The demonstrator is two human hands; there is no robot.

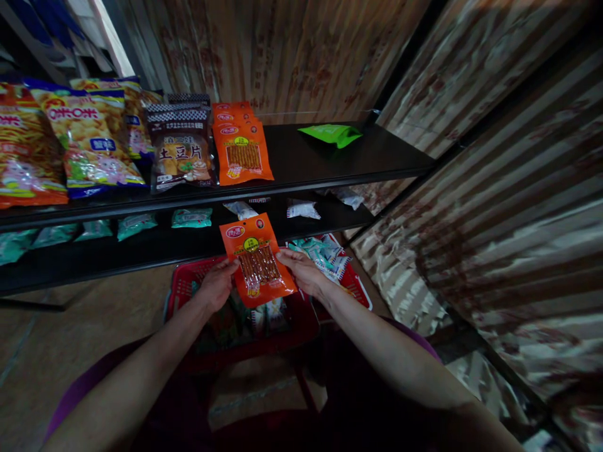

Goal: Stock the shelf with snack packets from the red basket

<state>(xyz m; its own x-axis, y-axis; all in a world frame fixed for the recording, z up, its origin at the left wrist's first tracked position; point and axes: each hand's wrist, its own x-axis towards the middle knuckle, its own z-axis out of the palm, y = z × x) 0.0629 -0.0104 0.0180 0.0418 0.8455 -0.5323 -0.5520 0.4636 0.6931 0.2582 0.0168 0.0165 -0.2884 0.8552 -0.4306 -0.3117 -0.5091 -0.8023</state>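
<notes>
Between my two hands is an orange snack packet (258, 260) with brown sticks showing through its clear window. My left hand (218, 284) pinches its left edge, and my right hand (301, 271) grips the right edge. The packet tilts slightly, its printed front towards me, above a red basket (301, 314) that holds more snack packets. On the upper shelf, several matching orange packets (244, 154) stand in a row, one behind another. A second red basket (360, 290) with teal and white packets (325, 254) is just beyond my right hand.
A black two-tier shelf (306, 166) runs across the front. Dark potato-chip bags (181, 147) and yellow puffed-snack bags (97, 141) stand at its left. A green packet (332, 134) lies at its right. Small teal packets (136, 225) line the lower tier. A corrugated wall (509, 188) closes the right side.
</notes>
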